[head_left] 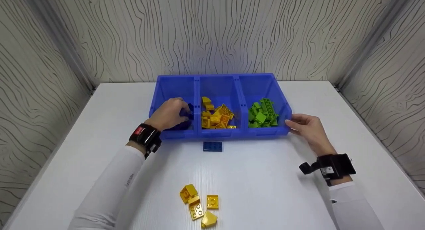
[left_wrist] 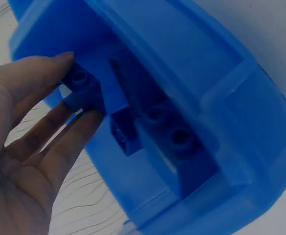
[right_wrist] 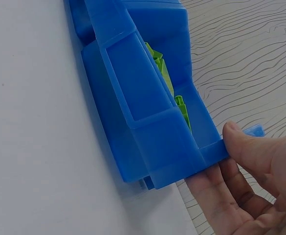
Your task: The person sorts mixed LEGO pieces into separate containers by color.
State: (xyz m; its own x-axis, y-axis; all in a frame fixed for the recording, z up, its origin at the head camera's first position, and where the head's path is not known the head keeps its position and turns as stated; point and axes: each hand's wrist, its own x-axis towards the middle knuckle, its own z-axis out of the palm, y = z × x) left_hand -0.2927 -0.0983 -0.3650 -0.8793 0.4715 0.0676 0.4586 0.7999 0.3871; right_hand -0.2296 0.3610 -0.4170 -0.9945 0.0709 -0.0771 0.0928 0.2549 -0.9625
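A blue three-compartment bin (head_left: pixel 220 133) stands at the back of the table. In its left compartment my left hand (head_left: pixel 169 113) pinches a dark blue brick (left_wrist: pixel 86 90) between thumb and fingertips. Other dark blue bricks (left_wrist: pixel 179 139) lie beside it in that compartment, partly hidden by the hand in the head view. My right hand (head_left: pixel 308 130) grips the bin's right side wall, thumb over the rim and fingers underneath, as the right wrist view shows. Yellow bricks (head_left: pixel 215 118) fill part of the middle compartment; green bricks (head_left: pixel 262 115) lie in the right one.
A dark blue plate brick (head_left: pixel 212 146) lies on the white table (head_left: pixel 265 183) just in front of the bin. Closer to me are several loose yellow bricks (head_left: pixel 196 211). A wood-grain-patterned wall (head_left: pixel 212 34) rises behind the bin.
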